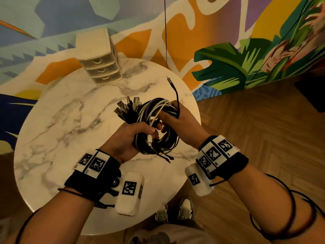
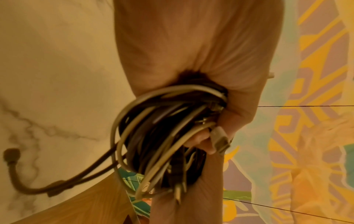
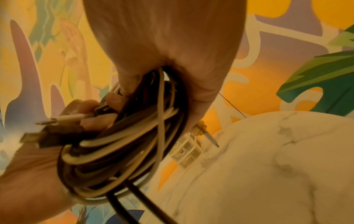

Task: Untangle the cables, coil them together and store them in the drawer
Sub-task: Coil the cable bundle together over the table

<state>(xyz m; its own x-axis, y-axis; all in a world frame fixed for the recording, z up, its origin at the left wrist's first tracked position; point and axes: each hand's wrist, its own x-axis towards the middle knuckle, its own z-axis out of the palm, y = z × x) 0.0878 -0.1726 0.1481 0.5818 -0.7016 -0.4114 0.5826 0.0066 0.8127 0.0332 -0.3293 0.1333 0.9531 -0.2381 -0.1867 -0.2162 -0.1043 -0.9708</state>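
A coil of black, white and purple cables (image 1: 158, 127) hangs between both hands above the round marble table (image 1: 70, 120). My left hand (image 1: 133, 136) grips the coil's near left side, thumb over a white plug (image 1: 150, 140). My right hand (image 1: 175, 118) holds the coil's far right side. Several USB plugs (image 1: 126, 108) fan out at the upper left. One black cable end (image 1: 173, 87) sticks up past the right hand. In the left wrist view the coil (image 2: 162, 136) sits in the left hand's curled fingers. In the right wrist view the coil (image 3: 124, 144) fills the right hand's grip.
A small beige three-drawer unit (image 1: 100, 57) stands at the table's far edge, all drawers closed. Behind it is a painted wall. Wooden floor (image 1: 263, 129) lies to the right, and shoes (image 1: 177, 210) show below the table's near edge.
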